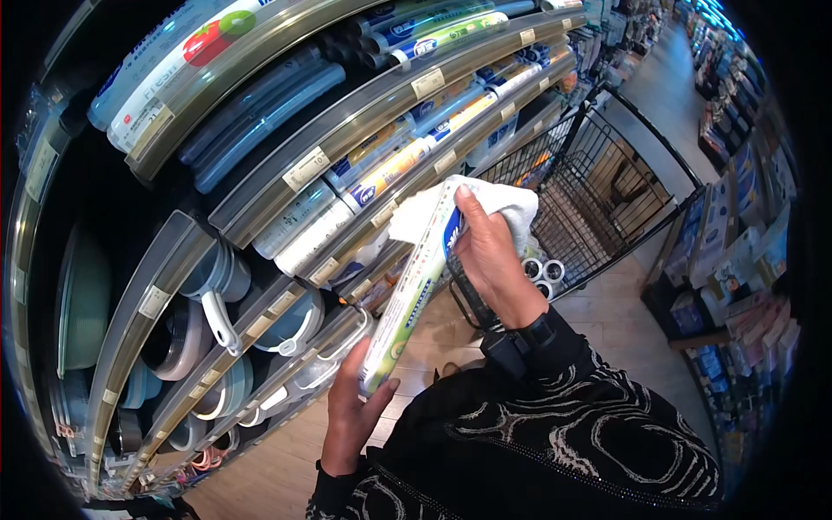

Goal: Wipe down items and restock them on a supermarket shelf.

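A long, narrow box of kitchen wrap [409, 292], white and green with a blue logo, slants across the view between my hands. My right hand [491, 260] grips its upper end, thumb along the edge. Behind that end and by the same hand is a bunched white cloth or soft paper [517, 203]; how it is held is hidden. At the box's lower end, my left hand [354, 403] supports it between thumb and fingers. Wrap boxes and rolls [390, 166] fill the store shelf just beyond.
A black wire shopping cart [585, 195] stands ahead on the right, with several white-ended rolls [543, 273] near its close end. Saucepans and basins [221, 279] sit on the left shelves. Another stocked display [728, 260] lines the aisle's right side.
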Motion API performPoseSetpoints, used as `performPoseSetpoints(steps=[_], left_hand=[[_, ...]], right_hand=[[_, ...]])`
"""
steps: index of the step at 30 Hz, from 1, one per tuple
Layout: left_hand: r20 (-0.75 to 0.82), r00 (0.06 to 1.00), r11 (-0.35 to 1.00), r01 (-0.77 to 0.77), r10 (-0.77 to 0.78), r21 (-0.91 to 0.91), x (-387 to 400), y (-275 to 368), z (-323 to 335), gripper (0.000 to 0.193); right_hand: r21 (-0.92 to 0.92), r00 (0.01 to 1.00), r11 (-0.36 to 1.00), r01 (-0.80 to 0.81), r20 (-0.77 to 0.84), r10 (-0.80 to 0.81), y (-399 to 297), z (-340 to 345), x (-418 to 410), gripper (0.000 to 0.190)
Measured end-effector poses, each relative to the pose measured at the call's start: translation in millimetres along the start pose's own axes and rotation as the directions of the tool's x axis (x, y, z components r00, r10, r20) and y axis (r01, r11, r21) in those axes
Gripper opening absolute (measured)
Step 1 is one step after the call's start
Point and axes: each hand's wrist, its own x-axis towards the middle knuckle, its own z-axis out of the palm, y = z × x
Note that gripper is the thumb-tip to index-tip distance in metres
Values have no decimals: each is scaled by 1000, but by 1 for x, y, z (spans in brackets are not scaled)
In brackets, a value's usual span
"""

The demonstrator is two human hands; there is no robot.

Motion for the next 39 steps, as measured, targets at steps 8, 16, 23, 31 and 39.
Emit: performPoseSetpoints(steps=[8,16,23,31,39], left_hand=[[-124,991,994,-40,52,100,24,10,9,61],[-224,937,887,-150,268,436,55,11,15,65],[61,930,765,333,-361,-551,50,24,13,63],[-147,984,987,116,-99,111,17,-15,5,66],[-99,995,985,41,-24,169,-3,-4,7,61]], right_hand=[[-171,971,960,-223,49,235,40,31,-33,44],[-289,926,913,-288,158,343,60,46,-65,49],[-234,880,896,-378,211,426,62,26,-58,43],[-150,999,988,-48,-11,47,25,17,-12,39],[-162,999,986,-37,-41,31,26,12,-16,38]])
